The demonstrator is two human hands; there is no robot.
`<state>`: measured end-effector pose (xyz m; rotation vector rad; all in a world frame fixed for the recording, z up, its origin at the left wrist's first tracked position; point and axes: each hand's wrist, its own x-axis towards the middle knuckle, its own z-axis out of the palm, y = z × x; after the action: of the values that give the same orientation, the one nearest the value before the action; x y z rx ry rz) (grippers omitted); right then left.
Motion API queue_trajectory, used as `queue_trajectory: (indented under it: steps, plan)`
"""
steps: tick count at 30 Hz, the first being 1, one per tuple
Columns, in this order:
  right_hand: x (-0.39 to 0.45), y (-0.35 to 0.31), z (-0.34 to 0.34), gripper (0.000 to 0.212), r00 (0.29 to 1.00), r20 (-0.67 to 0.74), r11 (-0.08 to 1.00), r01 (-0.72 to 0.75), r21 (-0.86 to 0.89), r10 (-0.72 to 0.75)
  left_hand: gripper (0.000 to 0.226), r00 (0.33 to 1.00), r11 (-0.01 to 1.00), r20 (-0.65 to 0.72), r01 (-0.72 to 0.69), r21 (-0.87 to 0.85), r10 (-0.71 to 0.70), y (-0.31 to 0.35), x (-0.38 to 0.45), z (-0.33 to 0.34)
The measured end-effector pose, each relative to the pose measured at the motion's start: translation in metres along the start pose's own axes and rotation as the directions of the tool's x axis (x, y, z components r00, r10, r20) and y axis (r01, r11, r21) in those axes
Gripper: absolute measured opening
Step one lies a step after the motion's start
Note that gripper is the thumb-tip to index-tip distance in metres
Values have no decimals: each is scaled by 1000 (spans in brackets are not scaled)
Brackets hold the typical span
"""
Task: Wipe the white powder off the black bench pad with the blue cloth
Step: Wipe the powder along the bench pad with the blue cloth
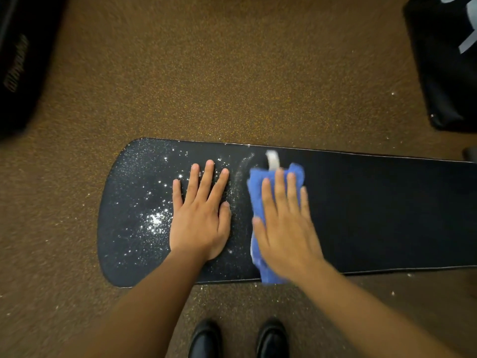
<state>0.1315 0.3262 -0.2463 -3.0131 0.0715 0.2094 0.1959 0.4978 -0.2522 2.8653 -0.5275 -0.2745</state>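
Note:
The black bench pad (374,215) runs from left of centre to the right edge. White powder (154,220) speckles its rounded left end, and a faint powder streak curves just left of the cloth. My left hand (201,215) lies flat on the pad with fingers spread, resting among the powder. My right hand (284,223) presses flat on the folded blue cloth (255,192), which lies across the pad's width; a white tag sticks out at its far end. The pad to the right of the cloth looks dark and free of powder.
Brown speckled carpet (232,73) surrounds the pad, with scattered white specks near its front edge. Black padded equipment stands at the far left (18,68) and far right (449,65). My two black shoes (240,339) are below the pad's near edge.

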Motion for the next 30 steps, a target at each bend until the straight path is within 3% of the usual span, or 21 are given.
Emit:
queue_trajectory:
  steps: [3, 6, 9, 12, 15, 17, 19, 21, 24, 26, 28, 30]
  plan:
    - [-43, 33, 0, 68, 993, 42, 993, 112, -27, -111, 60, 1000, 1000, 2, 1, 2, -1, 0, -1, -1]
    - [-6, 64, -6, 70, 995, -1, 993, -103, -60, 104, 60, 1000, 1000, -3, -5, -13, 5, 0, -1, -2]
    - [65, 40, -12, 71, 949, -25, 949, -313, 34, 314, 60, 1000, 1000, -3, -4, -11, 4, 0, -1, -1]
    - [78, -9, -6, 68, 982, -45, 983, -180, 44, 182, 61, 1000, 1000, -12, -1, -12, 1, 0, 0, 0]
    - [10, -24, 0, 68, 999, -12, 999, 41, 17, -41, 61, 1000, 1000, -9, -2, -13, 2, -1, 0, 0]
    - [-36, -2, 2, 68, 997, 10, 997, 79, 2, -79, 61, 1000, 1000, -6, 3, -7, -3, 0, 0, 0]
    - [-37, 36, 0, 68, 1000, -7, 1000, 7, -21, -7, 61, 1000, 1000, -8, 7, -2, -7, 0, -1, -1]
    - [-1, 55, -4, 70, 985, -24, 985, -173, -25, 172, 60, 1000, 1000, -10, 7, -4, -7, 1, -1, -1]
    - [66, 27, -9, 73, 921, -69, 922, -378, 81, 383, 60, 1000, 1000, -21, 6, -12, -6, 1, 0, 0]
    - [67, -10, -3, 71, 953, -84, 955, -288, 66, 293, 61, 1000, 1000, -18, 2, -11, -2, 1, 0, 0]
    - [23, -35, 4, 68, 997, -34, 997, -72, 17, 72, 62, 1000, 1000, -13, -1, -22, 1, 0, 0, 0]
    - [-31, -27, 7, 68, 997, 11, 997, 78, -10, -78, 62, 1000, 1000, -6, 2, -18, -2, 0, 0, -1]
